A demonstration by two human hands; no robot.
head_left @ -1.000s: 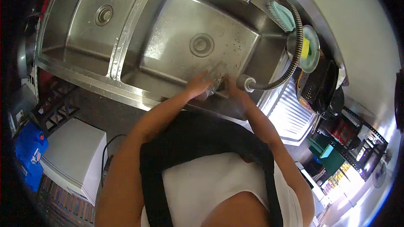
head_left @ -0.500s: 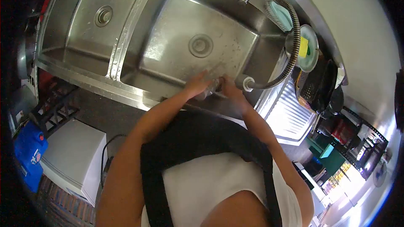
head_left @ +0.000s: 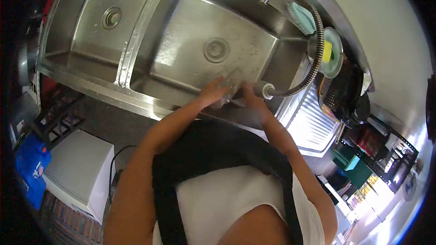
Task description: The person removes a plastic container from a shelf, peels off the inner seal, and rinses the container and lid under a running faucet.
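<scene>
Low over the near side of the right sink basin [head_left: 181,27], my left hand [head_left: 213,92] is closed around a clear, see-through vessel that looks like a drinking glass [head_left: 232,88]. My right hand [head_left: 252,99] is close against the glass's right side; blur hides how its fingers are set. Just beyond that hand hangs the spray head [head_left: 264,89] of a flexible metal hose [head_left: 319,41]. Water or spray blurs the area around the glass and the right wrist.
A second basin [head_left: 93,27] lies left of the divider [head_left: 136,41]. At right are a light-blue brush [head_left: 303,17], a plate [head_left: 335,63] with a yellow sponge [head_left: 327,51], and a ribbed drainboard [head_left: 309,118]. A white box [head_left: 79,168] and blue jug [head_left: 32,168] stand lower left.
The right fingers have shifted slightly and sit a little farther from the left hand. The glass appears turned a little between the hands. The left hand stays in nearly the same place.
</scene>
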